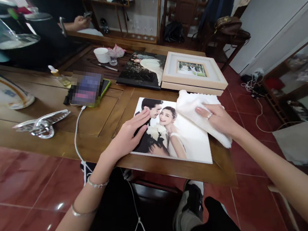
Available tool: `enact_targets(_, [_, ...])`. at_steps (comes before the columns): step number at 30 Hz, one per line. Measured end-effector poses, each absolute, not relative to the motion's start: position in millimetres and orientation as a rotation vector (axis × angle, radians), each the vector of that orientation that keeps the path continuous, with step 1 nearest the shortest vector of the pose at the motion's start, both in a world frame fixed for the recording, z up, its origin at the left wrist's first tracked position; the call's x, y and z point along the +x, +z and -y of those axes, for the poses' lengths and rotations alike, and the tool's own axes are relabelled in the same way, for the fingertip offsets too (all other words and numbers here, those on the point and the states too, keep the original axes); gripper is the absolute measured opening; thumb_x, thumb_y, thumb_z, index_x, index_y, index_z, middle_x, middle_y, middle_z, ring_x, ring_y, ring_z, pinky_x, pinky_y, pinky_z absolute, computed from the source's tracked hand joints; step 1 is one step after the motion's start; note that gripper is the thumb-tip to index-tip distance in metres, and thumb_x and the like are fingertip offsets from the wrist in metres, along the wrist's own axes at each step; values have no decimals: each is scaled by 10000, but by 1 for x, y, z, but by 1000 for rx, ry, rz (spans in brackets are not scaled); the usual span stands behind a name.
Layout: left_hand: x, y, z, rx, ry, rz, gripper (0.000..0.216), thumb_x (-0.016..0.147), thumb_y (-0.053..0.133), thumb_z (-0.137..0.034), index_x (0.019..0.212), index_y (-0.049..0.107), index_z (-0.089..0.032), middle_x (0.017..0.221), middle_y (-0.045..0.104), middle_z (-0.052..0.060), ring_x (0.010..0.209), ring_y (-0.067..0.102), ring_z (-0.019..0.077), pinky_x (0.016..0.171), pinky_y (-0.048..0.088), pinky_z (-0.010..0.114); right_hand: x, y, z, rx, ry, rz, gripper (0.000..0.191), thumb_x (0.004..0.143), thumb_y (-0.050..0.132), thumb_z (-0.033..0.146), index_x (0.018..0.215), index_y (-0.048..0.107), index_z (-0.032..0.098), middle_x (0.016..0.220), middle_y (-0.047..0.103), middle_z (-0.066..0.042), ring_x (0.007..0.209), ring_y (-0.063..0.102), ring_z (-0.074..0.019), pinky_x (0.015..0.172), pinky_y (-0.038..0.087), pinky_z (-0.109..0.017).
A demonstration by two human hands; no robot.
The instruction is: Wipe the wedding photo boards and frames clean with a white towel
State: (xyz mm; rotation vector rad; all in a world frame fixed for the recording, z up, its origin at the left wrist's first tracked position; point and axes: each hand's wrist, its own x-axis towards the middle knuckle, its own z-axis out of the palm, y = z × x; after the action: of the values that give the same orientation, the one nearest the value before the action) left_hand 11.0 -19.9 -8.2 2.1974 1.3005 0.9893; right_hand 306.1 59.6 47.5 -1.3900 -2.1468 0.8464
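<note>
Lying flat on worktop (106,118), close to front edge and between the two hands: photo panel (178,134), face up, printed with two people in dark and white clothes. Resting on its left part with left hand (130,131), palm down, fingers stretched out, thumb apart, fingertips over the head of the dark-clad figure. Crossing panel's left edge with that palm; reaching in over worktop's front edge with that forearm.

Gripping bunched white cloth (189,107) in right hand (216,118), thumb on top, other fingers largely hidden. Covering panel's upper right corner with cloth, overhanging right edge too, with one corner trailing toward worktop's right side. Cannot tell whether right fingers touch panel directly. Leaving middle and lower right of print uncovered.

Beyond panel, near cloth: stacked frames (195,74), pale, top one with a small picture inside a wide mat. Left of those, just beside: dark photo panel (143,70), flat. Further left: white cup (101,55), with crumpled pink-and-white wrapping next to it. Left of left hand, well apart: phone (86,88), screen blurred out, green-edged, plugged into white cable (76,129) running over worktop's front edge. Near phone: small bottle (63,79) and, closer to front, clear clip (42,122). At far left across worktop: another person's hand (81,23), around a small dark object.
</note>
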Motion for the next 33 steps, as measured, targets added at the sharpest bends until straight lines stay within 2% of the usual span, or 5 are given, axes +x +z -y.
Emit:
enact_targets(6, [10,-9,20,2198,1008,-1311,420,947,424,-223,1360,494,-194,1441,452,66,1370,362,214,1148,289,475,312,55,3,-1327,797,2405,464,906,423,541,571,477,225,551,458,21,554,485,-165,631,382,-327])
enact_targets(13, [10,-8,21,2210,979,-1307,426,949,427,-228,1367,483,-168,1450,439,82,1375,352,216,1156,272,468,336,62,58,-1293,946,2566,237,892,503,457,771,669,338,846,694,-58,832,645,-263,702,479,-373])
enact_targets(20, [8,-8,20,2240,951,-1285,432,951,425,-237,1377,472,-182,1459,427,76,1385,330,223,1156,263,469,322,66,-1,-1312,1180,2368,474,873,461,576,610,571,197,614,590,-22,573,530,-169,564,427,-310])
enact_targets(28, [8,-8,21,2202,971,-1309,414,948,431,-223,1354,499,-182,1455,436,70,1377,349,214,1152,276,462,304,55,-81,-1323,1305,1931,457,744,611,622,726,641,165,752,642,-43,665,564,-183,585,413,-285])
enact_targets(33, [9,-7,21,2190,958,-1325,417,946,433,-226,1353,502,-166,1461,426,76,1377,349,212,1159,269,433,311,56,-65,-1410,1357,1890,446,769,601,609,778,672,169,813,666,-46,708,574,-191,623,416,-284])
